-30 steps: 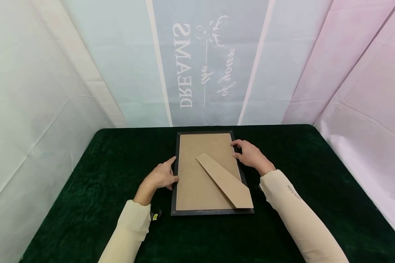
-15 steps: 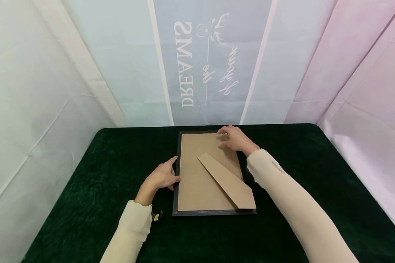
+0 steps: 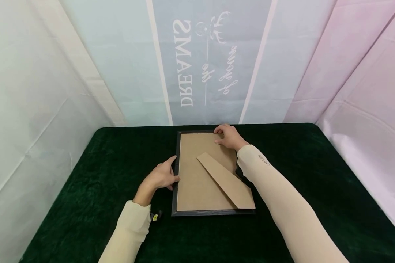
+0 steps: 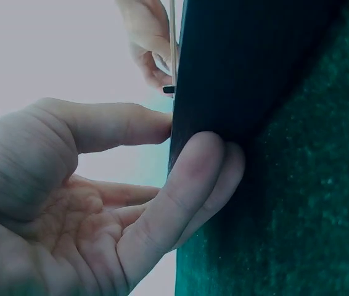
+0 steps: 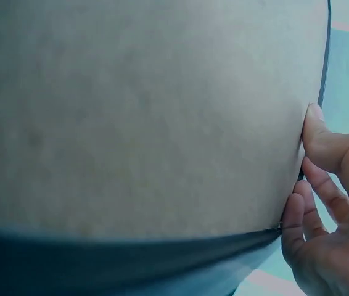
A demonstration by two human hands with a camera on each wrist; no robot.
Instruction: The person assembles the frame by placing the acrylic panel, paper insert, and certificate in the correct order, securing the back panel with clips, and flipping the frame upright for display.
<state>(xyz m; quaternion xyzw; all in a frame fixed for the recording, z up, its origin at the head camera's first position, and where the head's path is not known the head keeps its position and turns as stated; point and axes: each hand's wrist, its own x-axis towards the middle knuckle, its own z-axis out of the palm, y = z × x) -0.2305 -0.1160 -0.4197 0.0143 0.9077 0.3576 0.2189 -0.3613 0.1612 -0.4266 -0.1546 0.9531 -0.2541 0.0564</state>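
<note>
A black picture frame (image 3: pixel 204 212) lies face down, its tan backing board (image 3: pixel 191 175) upward. A slanted easel leg (image 3: pixel 228 182) lies across that board, reaching the lower right corner. At the left edge, my left hand (image 3: pixel 159 176) grips the frame's border; in the left wrist view its thumb (image 4: pixel 128 126) is on top and its fingers (image 4: pixel 190 169) are against the dark outer side. My right hand (image 3: pixel 231 137) is at the far right corner, fingers bent over the far edge and thumb by the board. The right wrist view shows its fingertips (image 5: pixel 295 209) along the frame's edge.
The frame rests on a table covered in dark green cloth (image 3: pixel 118 157). Behind it hangs a pale blue curtain (image 3: pixel 214 73) with reversed lettering; white and pink fabric (image 3: pixel 365 91) encloses the sides. A small dark device (image 3: pixel 156 216) sits at the left wrist.
My right hand has moved from the frame's right edge up and left to the far right corner. The left hand and the frame stay in place.
</note>
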